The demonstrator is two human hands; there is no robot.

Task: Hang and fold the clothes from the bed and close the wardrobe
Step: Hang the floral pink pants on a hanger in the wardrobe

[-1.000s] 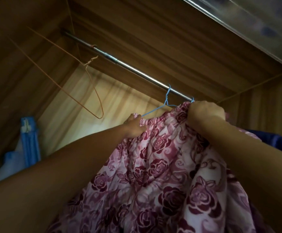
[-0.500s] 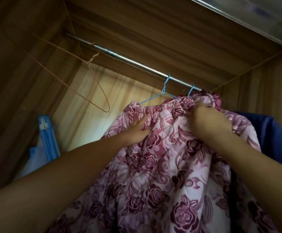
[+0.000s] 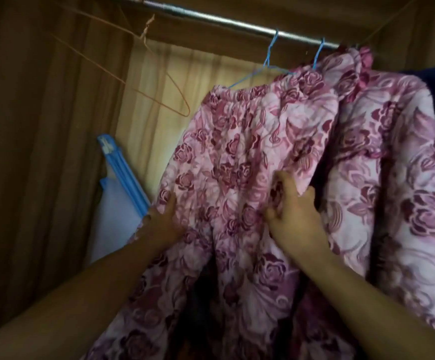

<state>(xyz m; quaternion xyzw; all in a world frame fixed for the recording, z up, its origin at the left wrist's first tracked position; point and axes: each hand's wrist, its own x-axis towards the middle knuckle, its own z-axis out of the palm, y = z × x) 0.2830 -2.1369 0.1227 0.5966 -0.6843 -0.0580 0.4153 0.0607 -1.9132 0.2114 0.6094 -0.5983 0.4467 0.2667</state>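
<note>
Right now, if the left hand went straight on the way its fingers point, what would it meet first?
The rose-print garment: the left hand touches its left edge, fingers pointing up along the cloth. Higher on that line is the blue hanger, though depth is unclear.

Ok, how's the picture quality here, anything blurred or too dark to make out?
Head view: dim, warm light, brightest on the back panel. Head view: motion blur softens the left hand, right hand and floral garment, so finger detail is unclear. The fold low in the garment is nearly black.
</note>
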